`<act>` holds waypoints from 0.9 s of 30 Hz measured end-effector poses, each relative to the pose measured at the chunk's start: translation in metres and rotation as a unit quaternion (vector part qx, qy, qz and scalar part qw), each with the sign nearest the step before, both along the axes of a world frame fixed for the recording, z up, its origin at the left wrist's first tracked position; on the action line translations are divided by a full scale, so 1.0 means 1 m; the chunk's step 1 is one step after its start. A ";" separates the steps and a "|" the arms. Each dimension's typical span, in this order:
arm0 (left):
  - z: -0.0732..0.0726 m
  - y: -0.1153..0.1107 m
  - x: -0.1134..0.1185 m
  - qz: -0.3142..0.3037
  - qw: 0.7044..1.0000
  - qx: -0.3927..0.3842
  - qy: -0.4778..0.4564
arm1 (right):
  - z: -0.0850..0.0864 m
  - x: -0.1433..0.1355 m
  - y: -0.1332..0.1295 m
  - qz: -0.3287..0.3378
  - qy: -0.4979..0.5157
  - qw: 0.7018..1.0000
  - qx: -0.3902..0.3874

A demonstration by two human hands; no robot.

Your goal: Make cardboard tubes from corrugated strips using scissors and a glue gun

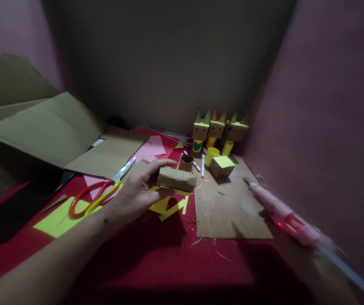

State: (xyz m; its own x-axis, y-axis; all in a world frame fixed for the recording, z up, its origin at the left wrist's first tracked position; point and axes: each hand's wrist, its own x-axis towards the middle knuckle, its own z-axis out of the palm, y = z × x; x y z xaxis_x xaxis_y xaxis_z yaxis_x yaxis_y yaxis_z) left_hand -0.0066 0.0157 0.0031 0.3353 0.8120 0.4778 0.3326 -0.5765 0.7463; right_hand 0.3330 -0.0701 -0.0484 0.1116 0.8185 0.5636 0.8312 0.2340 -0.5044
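My left hand grips a small cardboard box between thumb and fingers, held above yellow paper scraps. Just behind the box stands a cardboard tube. At the right, my right hand, blurred by motion, is closed on a pink hot glue gun with a small red light lit and a glue stick coming out of its back. The gun's nozzle points toward the flat cardboard sheet. Scissors with red and yellow handles lie left of my left hand.
Cardboard figures with pointed ears stand at the back. Before them are a yellow tube, a yellow-topped box and white markers. A large open cardboard box fills the left; yellow paper lies on the red cloth.
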 end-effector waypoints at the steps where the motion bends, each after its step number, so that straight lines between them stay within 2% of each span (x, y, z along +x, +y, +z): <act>1: 0.000 -0.002 0.000 -0.004 1.000 0.009 -0.006 | 0.007 -0.009 0.001 0.053 0.089 0.994 -0.039; 3: 0.002 -0.006 0.001 -0.019 0.999 0.042 -0.009 | 0.024 -0.029 0.002 0.129 0.284 0.946 -0.093; 6: 0.002 -0.010 0.002 -0.052 0.993 0.110 0.011 | 0.047 -0.064 0.003 0.152 0.530 0.826 -0.118; 8: -0.001 -0.011 0.003 -0.064 0.986 0.152 0.029 | 0.057 -0.087 0.008 0.147 0.613 0.760 -0.159; 10: -0.006 -0.009 0.003 -0.075 0.978 0.188 0.047 | 0.061 -0.107 0.015 0.156 0.654 0.720 -0.175; 15: -0.017 -0.006 0.003 -0.065 0.965 0.243 0.081 | 0.053 -0.137 0.029 0.214 0.667 0.685 -0.200; 20: -0.018 -0.004 0.005 -0.080 0.953 0.269 0.116 | 0.049 -0.146 0.032 0.220 0.682 0.671 -0.190; 23: -0.016 -0.002 0.006 -0.076 0.973 0.189 0.109 | 0.052 -0.143 0.035 0.210 0.693 0.669 -0.170; 27: -0.013 0.001 0.000 -0.114 0.993 -0.016 0.008 | 0.054 -0.132 0.043 0.163 0.672 0.714 -0.110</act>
State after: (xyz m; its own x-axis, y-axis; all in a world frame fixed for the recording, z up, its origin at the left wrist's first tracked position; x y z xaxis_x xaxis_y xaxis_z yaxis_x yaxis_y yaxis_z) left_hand -0.0067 0.0165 -0.0100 0.5193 0.7292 0.4457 0.2077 -0.6136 0.7618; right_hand 0.2007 -0.0271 0.0054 0.2137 0.9767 -0.0199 -0.5180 0.0961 -0.8499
